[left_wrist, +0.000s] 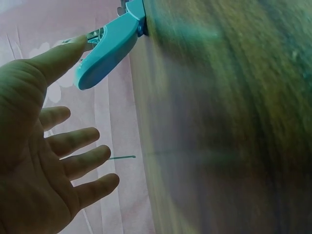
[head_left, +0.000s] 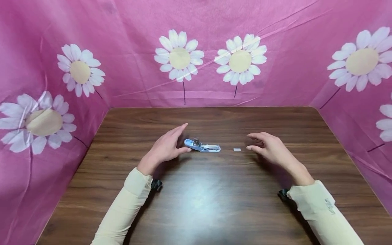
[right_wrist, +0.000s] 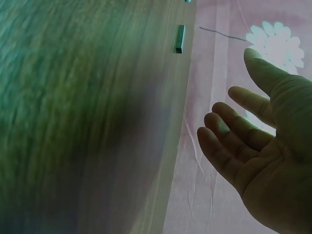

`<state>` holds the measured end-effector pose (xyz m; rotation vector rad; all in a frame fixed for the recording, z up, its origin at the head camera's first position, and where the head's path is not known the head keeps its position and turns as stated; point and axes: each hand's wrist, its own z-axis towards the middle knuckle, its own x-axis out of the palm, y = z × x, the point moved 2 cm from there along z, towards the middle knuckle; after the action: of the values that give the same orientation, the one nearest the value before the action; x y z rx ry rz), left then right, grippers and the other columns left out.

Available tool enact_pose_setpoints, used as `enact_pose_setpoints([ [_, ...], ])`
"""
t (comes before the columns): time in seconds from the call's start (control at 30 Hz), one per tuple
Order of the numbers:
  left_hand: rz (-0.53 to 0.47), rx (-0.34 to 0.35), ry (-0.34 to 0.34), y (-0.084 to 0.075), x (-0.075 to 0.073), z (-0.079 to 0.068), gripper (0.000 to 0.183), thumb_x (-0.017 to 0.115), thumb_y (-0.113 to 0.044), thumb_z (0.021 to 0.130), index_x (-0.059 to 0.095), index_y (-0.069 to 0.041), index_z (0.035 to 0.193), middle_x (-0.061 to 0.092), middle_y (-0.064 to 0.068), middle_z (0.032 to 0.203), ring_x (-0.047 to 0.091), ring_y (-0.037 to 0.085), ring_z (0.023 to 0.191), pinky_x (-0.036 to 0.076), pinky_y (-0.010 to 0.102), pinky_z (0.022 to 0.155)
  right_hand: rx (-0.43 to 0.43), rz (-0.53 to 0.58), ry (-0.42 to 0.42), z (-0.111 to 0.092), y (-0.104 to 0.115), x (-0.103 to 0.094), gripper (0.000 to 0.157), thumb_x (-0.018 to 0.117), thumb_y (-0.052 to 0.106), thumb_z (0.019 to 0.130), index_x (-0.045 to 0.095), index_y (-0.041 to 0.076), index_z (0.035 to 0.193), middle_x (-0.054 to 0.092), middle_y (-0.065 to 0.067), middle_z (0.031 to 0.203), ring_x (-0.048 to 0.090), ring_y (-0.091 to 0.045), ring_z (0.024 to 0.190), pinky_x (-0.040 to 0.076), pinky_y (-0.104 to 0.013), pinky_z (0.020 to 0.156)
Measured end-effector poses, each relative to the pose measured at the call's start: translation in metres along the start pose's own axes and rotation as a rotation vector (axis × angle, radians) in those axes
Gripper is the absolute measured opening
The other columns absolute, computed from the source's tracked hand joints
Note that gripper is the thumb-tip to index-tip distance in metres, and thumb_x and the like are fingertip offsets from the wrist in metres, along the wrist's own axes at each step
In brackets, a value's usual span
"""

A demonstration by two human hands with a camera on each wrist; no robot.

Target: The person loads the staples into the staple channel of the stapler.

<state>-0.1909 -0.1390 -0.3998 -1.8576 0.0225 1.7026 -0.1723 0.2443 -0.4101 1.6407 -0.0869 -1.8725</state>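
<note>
A small light-blue stapler [head_left: 202, 146] lies in the middle of the wooden table [head_left: 196, 204], its metal tray pointing right. My left hand [head_left: 166, 147] hovers just left of it with straight fingers and holds nothing. In the left wrist view the stapler [left_wrist: 109, 48] sits by the thumb tip. A short grey strip of staples [head_left: 237, 149] lies to the stapler's right. My right hand [head_left: 269, 148] floats just right of that strip, fingers relaxed and empty. The right wrist view shows the strip [right_wrist: 180, 39] beyond the spread fingers [right_wrist: 234, 131].
Pink cloth with white daisies [head_left: 179, 56] walls the table at the back and on both sides. Cream sleeves [head_left: 125, 207] cover both forearms, each with a black wrist mount.
</note>
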Motion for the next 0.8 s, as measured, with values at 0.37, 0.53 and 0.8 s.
enact_pose_setpoints([
  [0.37, -0.011, -0.013, 0.023, 0.002, 0.000, 0.001, 0.092, 0.076, -0.048, 0.088, 0.026, -0.024, 0.162, 0.043, 0.008, 0.160, 0.045, 0.032, 0.144, 0.043, 0.053, 0.110, 0.033, -0.003, 0.055, 0.007, 0.010, 0.011, 0.040, 0.080, 0.021, 0.088, 0.071, 0.007, 0.124, 0.073, -0.014, 0.109, 0.070, -0.026, 0.091, 0.055, -0.047, 0.083],
  [0.53, 0.010, -0.021, 0.030, 0.003, -0.003, -0.001, 0.090, 0.076, -0.049, 0.088, 0.028, -0.025, 0.161, 0.045, 0.009, 0.158, 0.047, 0.034, 0.142, 0.045, 0.056, 0.108, 0.048, 0.018, 0.091, 0.010, 0.015, 0.021, 0.040, 0.080, 0.021, 0.088, 0.071, 0.007, 0.124, 0.073, -0.013, 0.112, 0.070, -0.027, 0.096, 0.055, -0.047, 0.085],
  [0.8, -0.012, -0.017, 0.022, -0.001, 0.004, 0.001, 0.087, 0.075, -0.048, 0.089, 0.031, -0.023, 0.160, 0.048, 0.010, 0.155, 0.049, 0.033, 0.140, 0.045, 0.056, 0.107, 0.020, -0.003, 0.130, 0.011, 0.014, 0.022, 0.035, 0.079, 0.020, 0.089, 0.073, 0.009, 0.121, 0.074, -0.008, 0.111, 0.068, -0.023, 0.096, 0.053, -0.045, 0.085],
])
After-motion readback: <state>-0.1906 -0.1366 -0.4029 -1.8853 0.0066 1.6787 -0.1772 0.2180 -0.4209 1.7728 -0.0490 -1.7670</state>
